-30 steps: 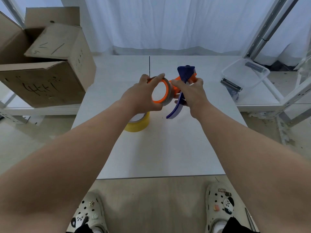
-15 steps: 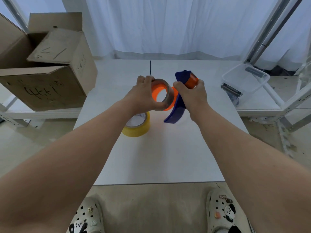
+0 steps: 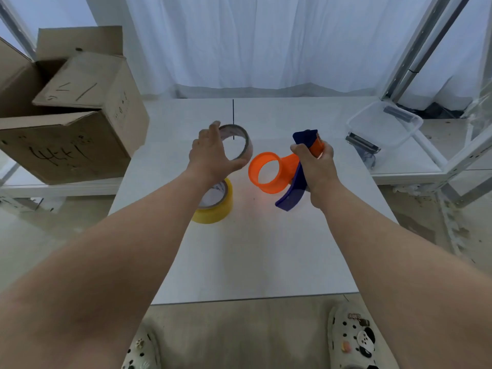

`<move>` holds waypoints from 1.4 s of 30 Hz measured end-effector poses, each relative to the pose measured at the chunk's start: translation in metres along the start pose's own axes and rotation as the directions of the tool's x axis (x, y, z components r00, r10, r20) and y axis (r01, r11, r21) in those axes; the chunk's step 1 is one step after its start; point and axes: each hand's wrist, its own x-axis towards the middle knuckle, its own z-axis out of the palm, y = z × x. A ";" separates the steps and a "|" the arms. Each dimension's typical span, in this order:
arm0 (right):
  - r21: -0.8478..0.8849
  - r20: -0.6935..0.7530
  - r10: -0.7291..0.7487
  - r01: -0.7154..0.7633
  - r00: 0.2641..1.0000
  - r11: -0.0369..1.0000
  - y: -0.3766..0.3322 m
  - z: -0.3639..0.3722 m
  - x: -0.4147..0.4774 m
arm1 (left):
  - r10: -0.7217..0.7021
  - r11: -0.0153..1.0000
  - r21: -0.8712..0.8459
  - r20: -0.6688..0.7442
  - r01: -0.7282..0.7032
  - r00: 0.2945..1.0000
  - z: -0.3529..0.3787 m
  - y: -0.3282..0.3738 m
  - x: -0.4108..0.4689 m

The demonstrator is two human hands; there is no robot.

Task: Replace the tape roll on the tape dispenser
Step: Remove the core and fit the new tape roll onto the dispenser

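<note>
My left hand grips a nearly used-up tape roll, a thin grey-brown ring, held in the air above the white table. The ring is off the dispenser and sits just left of it. My right hand grips the blue and orange tape dispenser by its handle. Its orange hub is bare and faces left. A full yellow tape roll lies flat on the table below my left wrist, partly hidden by it.
An open cardboard box stands at the left on a lower shelf. A clear plastic container sits on the right shelf by a metal frame. A white curtain hangs behind the table. My feet in spotted clogs show below the front edge.
The grey roll was on the orange hub a second ago. My left hand has pulled it off to the left, and the hub now stands bare in my right hand's dispenser.
</note>
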 end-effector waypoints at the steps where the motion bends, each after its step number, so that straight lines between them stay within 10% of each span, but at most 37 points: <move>1: -0.010 0.020 0.008 -0.008 1.000 1.000 0.001 -0.001 0.002 | 0.027 0.999 0.041 0.021 -0.028 0.999 0.003 -0.001 0.001; 16: -0.071 0.161 0.200 -0.191 0.967 0.979 0.022 -0.003 0.021 | -0.074 0.938 0.347 0.262 -0.022 0.962 0.039 -0.021 0.027; 28: -0.378 0.144 0.282 -0.211 0.948 0.901 0.007 0.016 -0.009 | -0.159 0.954 0.284 0.200 0.098 0.967 -0.012 -0.052 -0.040; 42: -0.344 0.201 0.149 -0.073 0.968 0.936 0.000 0.039 -0.032 | -0.356 0.934 0.066 0.256 0.351 0.899 -0.022 -0.068 -0.040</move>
